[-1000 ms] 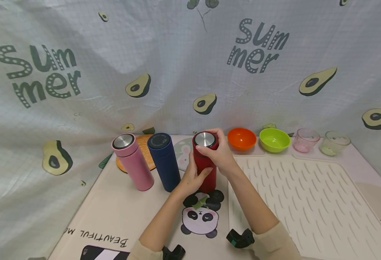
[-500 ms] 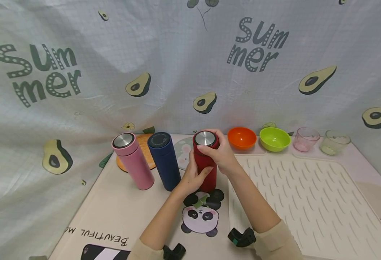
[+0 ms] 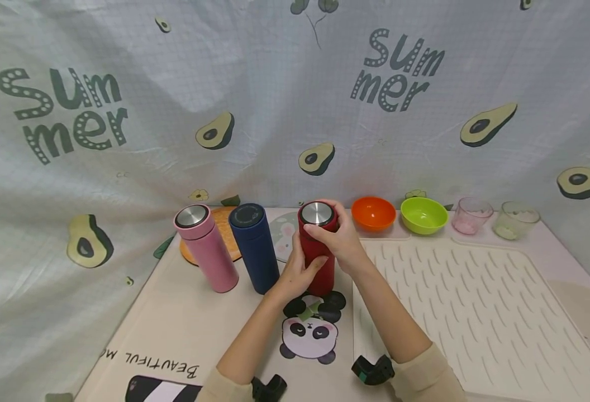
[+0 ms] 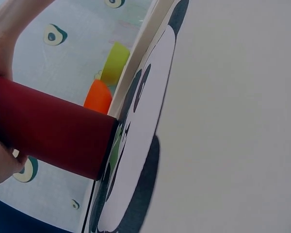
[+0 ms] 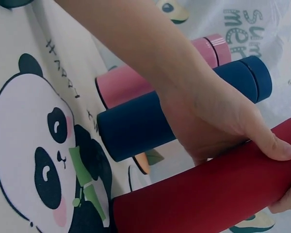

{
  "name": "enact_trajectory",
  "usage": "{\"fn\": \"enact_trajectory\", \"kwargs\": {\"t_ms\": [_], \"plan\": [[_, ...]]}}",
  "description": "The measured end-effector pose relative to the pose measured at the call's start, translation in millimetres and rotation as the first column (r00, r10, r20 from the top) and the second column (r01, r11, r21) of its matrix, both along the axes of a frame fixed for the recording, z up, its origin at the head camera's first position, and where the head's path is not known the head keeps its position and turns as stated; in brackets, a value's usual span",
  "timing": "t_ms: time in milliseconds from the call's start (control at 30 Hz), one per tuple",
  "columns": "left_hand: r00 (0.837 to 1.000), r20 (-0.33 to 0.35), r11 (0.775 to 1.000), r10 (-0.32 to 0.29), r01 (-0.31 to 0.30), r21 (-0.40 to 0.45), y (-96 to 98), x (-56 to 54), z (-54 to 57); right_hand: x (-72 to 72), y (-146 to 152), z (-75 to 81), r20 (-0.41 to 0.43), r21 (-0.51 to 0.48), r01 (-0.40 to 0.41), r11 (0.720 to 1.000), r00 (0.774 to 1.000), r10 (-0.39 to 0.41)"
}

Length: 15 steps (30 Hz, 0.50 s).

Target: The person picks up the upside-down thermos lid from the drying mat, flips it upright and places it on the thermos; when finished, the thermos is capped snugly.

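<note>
A red thermos bottle [image 3: 323, 282] with a silver-topped lid [image 3: 317, 213] stands upright on the table, just behind a printed panda. My left hand [image 3: 297, 273] grips its body around the middle, thumb across the front. Higher up, my right hand [image 3: 342, 234] holds the bottle at the lid, thumb on the near side and fingers behind it. To the left stand a blue thermos bottle [image 3: 255, 251] and a pink thermos bottle [image 3: 208, 251], both with lids on. In the right wrist view, the red bottle [image 5: 199, 199] passes under the left thumb.
An orange bowl [image 3: 373, 214], a green bowl [image 3: 423, 216], a pink glass [image 3: 471, 215] and a greenish glass [image 3: 515, 220] line the back right. A ridged cream mat [image 3: 456, 312] covers the right side. Printed cloth [image 3: 255, 72] hangs behind.
Both hands keep the same hold on the red bottle. The head view has shifted very slightly; nothing else visibly moves.
</note>
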<state>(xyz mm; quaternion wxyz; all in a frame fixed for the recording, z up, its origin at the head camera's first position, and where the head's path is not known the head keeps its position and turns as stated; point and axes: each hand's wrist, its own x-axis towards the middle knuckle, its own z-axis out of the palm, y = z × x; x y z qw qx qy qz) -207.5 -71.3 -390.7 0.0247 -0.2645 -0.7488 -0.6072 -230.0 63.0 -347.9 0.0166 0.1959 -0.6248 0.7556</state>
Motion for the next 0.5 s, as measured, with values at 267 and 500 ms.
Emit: {"fn": "enact_trajectory", "kwargs": {"t_ms": [267, 500], "plan": [[0.926, -0.324, 0.976, 0.191, -0.215, -0.039, -6.1, -11.4, -4.8, -1.9, 2, -3.1, -0.022, 0.065, -0.029, 0.997, 0.999, 0.03], [0.834, -0.502, 0.903, 0.228, -0.374, -0.211, -22.8, 22.7, 38.9, -4.3, 27, -8.2, -0.116, 0.198, -0.012, 0.98, 0.993, 0.036]]}}
